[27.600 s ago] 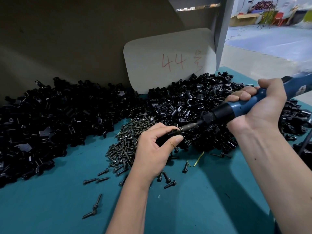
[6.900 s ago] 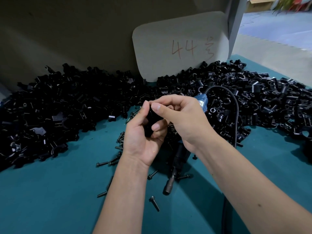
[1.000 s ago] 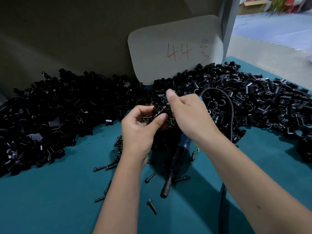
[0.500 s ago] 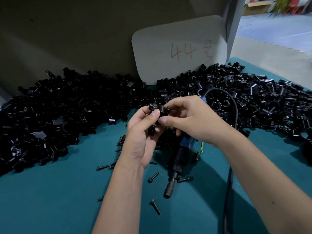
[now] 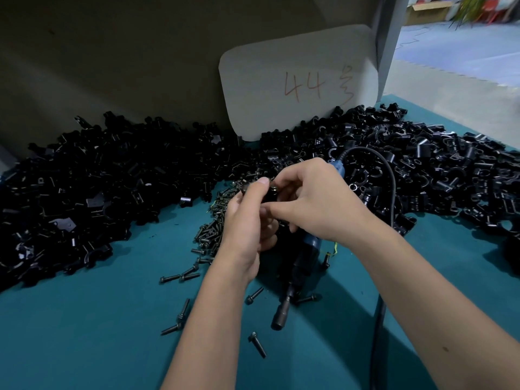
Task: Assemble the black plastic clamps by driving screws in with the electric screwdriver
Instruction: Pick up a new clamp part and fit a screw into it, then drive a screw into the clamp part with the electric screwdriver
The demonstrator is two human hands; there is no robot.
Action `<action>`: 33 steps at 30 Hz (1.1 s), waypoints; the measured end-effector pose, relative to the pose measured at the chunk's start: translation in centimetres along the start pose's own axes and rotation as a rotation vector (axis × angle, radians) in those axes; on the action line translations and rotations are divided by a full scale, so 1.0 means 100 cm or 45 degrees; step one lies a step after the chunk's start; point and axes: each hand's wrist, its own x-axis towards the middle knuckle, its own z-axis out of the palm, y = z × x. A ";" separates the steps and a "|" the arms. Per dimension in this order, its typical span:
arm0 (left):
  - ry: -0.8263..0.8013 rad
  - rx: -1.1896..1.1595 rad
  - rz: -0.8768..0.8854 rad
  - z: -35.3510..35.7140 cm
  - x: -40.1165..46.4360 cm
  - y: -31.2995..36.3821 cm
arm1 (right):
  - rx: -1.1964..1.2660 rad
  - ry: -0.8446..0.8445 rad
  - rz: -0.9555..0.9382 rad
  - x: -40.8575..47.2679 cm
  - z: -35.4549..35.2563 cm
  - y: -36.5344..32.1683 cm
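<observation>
- A black plastic clamp (image 5: 270, 196) is held up above the counter (image 5: 84, 333) between both hands, with a screw head just visible at its top; it looks like the screw is being seated by hand, though most of the part is hidden behind the fingers, so that's a guess.
- The left hand (image 5: 247, 220) is wrapped around the clamp from the near side, thumb pressed on top, fingers curled in on it.
- The right hand (image 5: 312, 204) is pinched onto the same clamp from the right, thumb and forefinger closed on it, probably to steady the halves while things get lined up.
- The electric screwdriver (image 5: 302, 266) is laid flat on the counter right under the hands, bit end pointed toward the camera, cord (image 5: 391, 198) looped up behind the right wrist. It's likely parked there so it can be grabbed fast once the screw is started.
- Loose screws (image 5: 213, 232) are heaped just left of the hands, with strays scattered nearer.
- Big piles of black clamp parts (image 5: 112, 178) are banked along the back of the teal counter.
- A pale card (image 5: 298, 85) marked "44" is leaned on the wall behind; an open floor is seen off to the right.
</observation>
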 end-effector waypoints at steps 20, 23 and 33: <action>-0.101 -0.431 -0.182 0.007 0.002 0.000 | -0.334 0.032 -0.027 0.000 0.004 -0.010; -0.156 -0.622 -0.264 0.003 0.004 0.001 | -0.289 0.282 0.162 0.001 -0.005 -0.005; -0.457 -1.231 -0.468 -0.012 0.006 0.000 | -0.631 0.425 0.526 -0.003 0.005 0.026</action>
